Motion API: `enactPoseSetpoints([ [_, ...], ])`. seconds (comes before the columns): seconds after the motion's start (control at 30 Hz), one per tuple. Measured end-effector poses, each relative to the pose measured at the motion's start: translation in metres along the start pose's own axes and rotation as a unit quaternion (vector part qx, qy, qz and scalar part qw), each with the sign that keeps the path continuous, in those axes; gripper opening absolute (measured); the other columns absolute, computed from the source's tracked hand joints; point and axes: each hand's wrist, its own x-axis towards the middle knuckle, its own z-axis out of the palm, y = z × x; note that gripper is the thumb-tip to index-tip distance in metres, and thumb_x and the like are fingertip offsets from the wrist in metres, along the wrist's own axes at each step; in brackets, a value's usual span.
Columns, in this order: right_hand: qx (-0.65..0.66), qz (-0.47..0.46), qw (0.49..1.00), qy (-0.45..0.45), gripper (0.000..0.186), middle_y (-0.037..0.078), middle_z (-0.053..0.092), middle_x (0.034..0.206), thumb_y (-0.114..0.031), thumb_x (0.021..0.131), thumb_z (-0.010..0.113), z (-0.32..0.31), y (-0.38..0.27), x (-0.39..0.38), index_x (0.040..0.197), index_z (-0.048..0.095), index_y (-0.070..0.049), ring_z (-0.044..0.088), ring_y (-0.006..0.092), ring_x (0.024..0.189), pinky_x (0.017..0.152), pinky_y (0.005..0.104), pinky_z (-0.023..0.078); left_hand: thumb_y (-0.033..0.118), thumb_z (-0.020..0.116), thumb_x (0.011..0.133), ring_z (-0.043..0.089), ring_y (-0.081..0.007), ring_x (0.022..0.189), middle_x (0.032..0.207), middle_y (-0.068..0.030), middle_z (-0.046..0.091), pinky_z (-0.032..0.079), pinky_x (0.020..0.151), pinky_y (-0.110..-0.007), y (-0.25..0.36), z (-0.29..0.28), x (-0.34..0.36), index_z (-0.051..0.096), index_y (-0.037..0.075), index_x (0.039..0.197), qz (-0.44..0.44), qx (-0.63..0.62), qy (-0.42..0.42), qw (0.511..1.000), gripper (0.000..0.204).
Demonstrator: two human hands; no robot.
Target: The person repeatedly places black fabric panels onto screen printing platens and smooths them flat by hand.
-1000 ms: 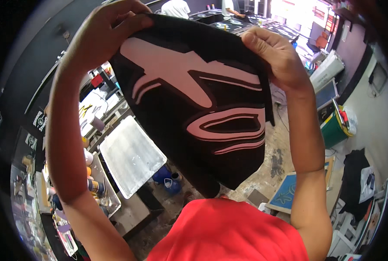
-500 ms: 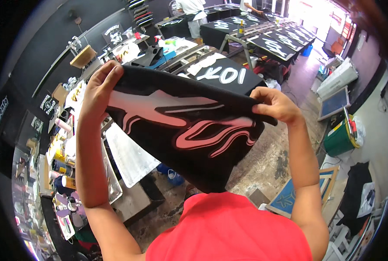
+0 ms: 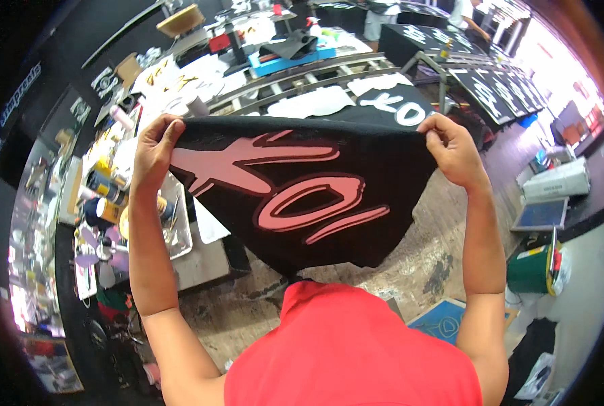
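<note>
A black fabric panel (image 3: pixel 396 196) with large pale pink lettering hangs stretched between my two hands. My left hand (image 3: pixel 155 152) pinches its upper left corner, thumb against the edge. At the upper right corner, my right hand (image 3: pixel 451 147) grips the cloth with bent fingers. The top edge runs nearly straight and taut from hand to hand, while the lower part droops toward my chest. Just past the cloth lies another black panel with white lettering (image 3: pixel 406 114), partly covered by what I hold.
Printing tables with several black panels (image 3: pixel 495 95) stretch to the far right. Left is a bench with jars (image 3: pixel 103 211) and a metal tray (image 3: pixel 180 223). A green bucket (image 3: pixel 528 272) and a blue-meshed frame (image 3: pixel 444 319) stand at right. People work at the back.
My view has turned left. The cloth's right corner has risen, bringing the top edge level and tauter, so the lettering shows flatter. Both hands keep their hold.
</note>
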Motion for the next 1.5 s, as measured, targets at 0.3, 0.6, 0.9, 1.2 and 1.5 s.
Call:
enactPoseSetpoints([
  [0.3, -0.01, 0.036, 0.936, -0.349, 0.079, 0.022, 0.064, 0.121, -0.021, 0.067, 0.086, 0.17, 0.051, -0.03, 0.138, 0.052, -0.01, 0.064, 0.0369, 0.109, 0.094, 0.0424, 0.052, 0.017, 0.069, 0.096, 0.053, -0.0066, 0.078, 0.081, 0.0044, 0.061, 0.044, 0.074, -0.023, -0.063, -0.01, -0.101, 0.067, 0.002, 0.09, -0.14, 0.015, 0.013, 0.99, 0.017],
  [0.6, 0.113, 0.078, 0.975, -0.173, 0.031, 0.01, 0.069, 0.087, 0.004, 0.067, 0.061, 0.202, 0.135, -0.012, 0.096, 0.07, 0.0, 0.066, 0.0219, 0.084, 0.077, 0.0316, 0.051, 0.006, 0.066, 0.09, 0.058, -0.0076, 0.075, 0.078, -0.0002, 0.067, 0.046, 0.069, -0.023, -0.119, -0.051, -0.145, 0.07, -0.003, 0.089, -0.318, 0.05, -0.015, 0.947, 0.009],
  [0.9, 0.201, 0.095, 0.967, -0.125, 0.023, 0.003, 0.067, 0.087, -0.004, 0.075, 0.063, 0.18, 0.115, 0.176, 0.097, 0.069, 0.001, 0.06, 0.0108, 0.079, 0.07, 0.0244, 0.047, 0.016, 0.065, 0.075, 0.053, -0.009, 0.068, 0.076, -0.0035, 0.063, 0.04, 0.06, -0.024, -0.222, -0.137, -0.043, 0.068, -0.001, 0.082, -0.31, -0.026, 0.007, 0.951, 0.019],
  [1.2, 0.024, 0.309, 0.949, -0.052, 0.041, 0.009, 0.071, 0.094, -0.02, 0.088, 0.071, 0.367, 0.311, 0.344, 0.118, 0.063, 0.008, 0.065, 0.0142, 0.084, 0.073, 0.0283, 0.051, 0.023, 0.073, 0.088, 0.069, -0.0179, 0.093, 0.099, -0.0099, 0.075, 0.053, 0.083, -0.03, -0.513, -0.037, 0.102, 0.069, 0.003, 0.117, -0.357, 0.168, 0.046, 0.918, 0.035],
  [1.5, -0.052, 0.428, 0.902, -0.02, 0.05, 0.006, 0.058, 0.051, -0.044, 0.094, 0.063, 0.301, 0.329, 0.108, 0.067, 0.058, -0.002, 0.056, 0.0163, 0.045, 0.046, 0.0321, 0.043, 0.036, 0.064, 0.098, 0.068, -0.017, 0.07, 0.08, -0.0072, 0.07, 0.056, 0.063, -0.032, -0.415, -0.002, -0.146, 0.066, 0.005, 0.093, -0.631, -0.203, -0.022, 0.748, 0.032],
])
